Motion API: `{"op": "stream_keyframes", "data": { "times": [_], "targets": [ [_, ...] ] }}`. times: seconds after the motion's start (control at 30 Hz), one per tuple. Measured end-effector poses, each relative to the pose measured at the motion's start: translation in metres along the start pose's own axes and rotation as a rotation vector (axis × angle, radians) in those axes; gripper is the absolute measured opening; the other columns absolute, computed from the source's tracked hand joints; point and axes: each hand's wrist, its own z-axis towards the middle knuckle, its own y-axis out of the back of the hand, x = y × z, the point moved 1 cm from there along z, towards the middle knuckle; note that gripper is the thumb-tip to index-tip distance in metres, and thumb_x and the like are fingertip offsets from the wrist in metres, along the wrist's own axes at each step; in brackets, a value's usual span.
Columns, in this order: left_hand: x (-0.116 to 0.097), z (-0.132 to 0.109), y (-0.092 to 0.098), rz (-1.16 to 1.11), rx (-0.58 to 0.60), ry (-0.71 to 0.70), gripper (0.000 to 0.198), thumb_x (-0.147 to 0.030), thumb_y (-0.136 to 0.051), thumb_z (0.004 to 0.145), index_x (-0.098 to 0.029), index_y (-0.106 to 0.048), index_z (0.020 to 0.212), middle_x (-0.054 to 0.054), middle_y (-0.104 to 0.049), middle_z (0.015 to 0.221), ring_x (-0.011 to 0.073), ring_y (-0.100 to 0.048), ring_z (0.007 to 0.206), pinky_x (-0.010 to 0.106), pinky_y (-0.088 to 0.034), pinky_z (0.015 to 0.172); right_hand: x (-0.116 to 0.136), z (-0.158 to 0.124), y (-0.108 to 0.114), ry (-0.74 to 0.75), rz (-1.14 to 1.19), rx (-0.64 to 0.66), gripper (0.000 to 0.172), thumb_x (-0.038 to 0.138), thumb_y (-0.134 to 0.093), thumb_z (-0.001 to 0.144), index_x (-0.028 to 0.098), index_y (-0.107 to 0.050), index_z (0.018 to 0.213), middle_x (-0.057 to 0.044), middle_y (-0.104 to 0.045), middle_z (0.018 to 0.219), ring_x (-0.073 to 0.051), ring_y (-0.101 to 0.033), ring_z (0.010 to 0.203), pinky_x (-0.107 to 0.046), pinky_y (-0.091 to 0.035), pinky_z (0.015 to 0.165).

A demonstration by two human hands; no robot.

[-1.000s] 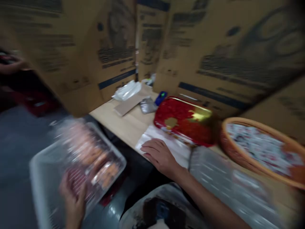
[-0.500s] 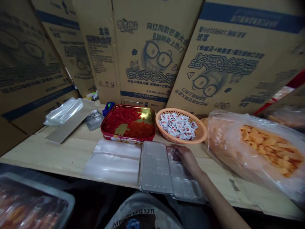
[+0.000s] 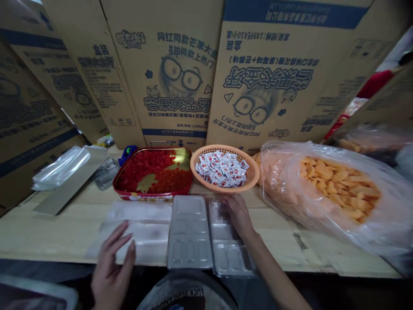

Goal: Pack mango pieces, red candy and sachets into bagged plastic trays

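Head view: the right hand (image 3: pixel 239 214), fingers curled at the far end of a clear blister tray (image 3: pixel 227 254), may or may not grip it. The open left hand (image 3: pixel 112 262) sits at 7 o'clock, over a plastic sleeve (image 3: pixel 135 228). A second blister tray (image 3: pixel 189 232) lies between them, everything flat on the wooden table (image 3: pixel 48 232), within reach of a tin of diced red fruit (image 3: pixel 151 172) at 11 o'clock, a wicker basket (image 3: pixel 225 188) of sachets at 12, and a bag of orange pieces (image 3: pixel 335 189) at 2.

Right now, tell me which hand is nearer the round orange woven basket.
Right. The right hand is just below the basket, at a clear plastic tray; the left hand is farther off, low and left.
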Motion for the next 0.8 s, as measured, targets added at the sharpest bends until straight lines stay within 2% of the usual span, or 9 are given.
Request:
{"op": "stream_keyframes", "data": {
  "times": [0.1,0.17,0.27,0.37,0.5,0.57,0.63,0.7,0.8],
  "targets": [
    [-0.015,0.0,-0.053,-0.264,0.458,0.343,0.03,-0.028,-0.064,0.072,-0.022,-0.059,0.101,0.009,-0.057,0.115,0.025,-0.053,0.109,0.042,-0.04,0.097,0.012,0.009,0.018,0.013,0.059,-0.101,0.023,0.019,-0.045,0.087,0.019,-0.06,0.105,-0.008,-0.061,0.098,-0.02,-0.053,0.094,-0.039,-0.046,0.081],
    [-0.027,-0.003,-0.089,-0.479,0.694,0.592,0.046,-0.031,-0.07,0.068,-0.021,-0.054,0.111,0.012,-0.058,0.115,0.0254,-0.055,0.108,0.039,-0.041,0.095,0.025,0.018,0.032,0.027,0.099,-0.123,0.022,0.017,-0.045,0.087,0.02,-0.06,0.103,-0.007,-0.06,0.095,-0.02,-0.054,0.092,-0.037,-0.047,0.078],
    [-0.051,-0.009,-0.134,-0.734,0.877,0.801,0.067,-0.03,-0.076,0.06,-0.022,-0.046,0.119,0.013,-0.06,0.112,0.0274,-0.058,0.102,0.04,-0.046,0.085,0.043,0.033,0.052,0.047,0.142,-0.107,0.02,0.017,-0.047,0.086,0.021,-0.062,0.1,-0.007,-0.061,0.091,-0.018,-0.056,0.088,-0.033,-0.048,0.074],
    [-0.071,-0.01,-0.159,-0.8,0.949,0.967,0.059,-0.029,-0.076,0.06,-0.021,-0.049,0.112,0.011,-0.064,0.101,0.0279,-0.064,0.086,0.04,-0.05,0.073,0.037,0.046,0.078,0.003,0.113,-0.128,0.021,0.021,-0.047,0.087,0.019,-0.06,0.103,-0.008,-0.061,0.096,-0.018,-0.055,0.092,-0.031,-0.047,0.077],
    [-0.082,0.0,-0.171,-0.797,0.957,1.064,0.055,-0.025,-0.077,0.057,-0.02,-0.052,0.106,0.01,-0.066,0.096,0.0273,-0.066,0.08,0.035,-0.05,0.068,-0.031,0.054,0.138,-0.383,-0.178,-0.314,0.025,0.026,-0.039,0.089,0.016,-0.06,0.098,-0.009,-0.061,0.093,-0.019,-0.055,0.088,-0.032,-0.045,0.077],
    [-0.084,0.004,-0.175,-0.8,0.966,1.078,0.053,-0.024,-0.077,0.057,-0.02,-0.054,0.104,0.01,-0.066,0.094,0.0274,-0.066,0.08,0.036,-0.05,0.069,-0.08,0.054,0.168,-0.588,-0.435,-0.237,0.028,0.022,-0.037,0.086,0.013,-0.06,0.1,-0.012,-0.06,0.098,-0.02,-0.055,0.091,-0.033,-0.043,0.079],
    [-0.085,0.004,-0.18,-0.802,0.956,1.099,0.048,-0.023,-0.076,0.058,-0.02,-0.055,0.102,0.009,-0.066,0.094,0.027,-0.066,0.081,0.038,-0.049,0.071,-0.125,0.052,0.189,-0.678,-0.505,-0.171,0.026,0.015,-0.04,0.08,0.01,-0.064,0.088,-0.016,-0.062,0.089,-0.023,-0.056,0.084,-0.035,-0.043,0.074],
    [-0.085,0.001,-0.186,-0.799,0.946,1.132,0.048,-0.023,-0.075,0.057,-0.021,-0.056,0.101,0.009,-0.066,0.095,0.0271,-0.065,0.082,0.04,-0.049,0.073,-0.158,0.049,0.199,-0.73,-0.537,-0.109,0.022,0.011,-0.042,0.074,0.01,-0.065,0.073,-0.015,-0.062,0.074,-0.024,-0.057,0.073,-0.036,-0.043,0.068],
    [-0.079,-0.005,-0.196,-0.775,0.955,1.165,0.053,-0.025,-0.076,0.054,-0.02,-0.057,0.103,0.011,-0.066,0.097,0.029,-0.065,0.083,0.042,-0.048,0.075,-0.182,0.045,0.198,-0.745,-0.558,-0.054,0.019,0.011,-0.046,0.071,0.013,-0.063,0.061,-0.014,-0.06,0.063,-0.024,-0.057,0.066,-0.036,-0.043,0.062]
  ]
}}
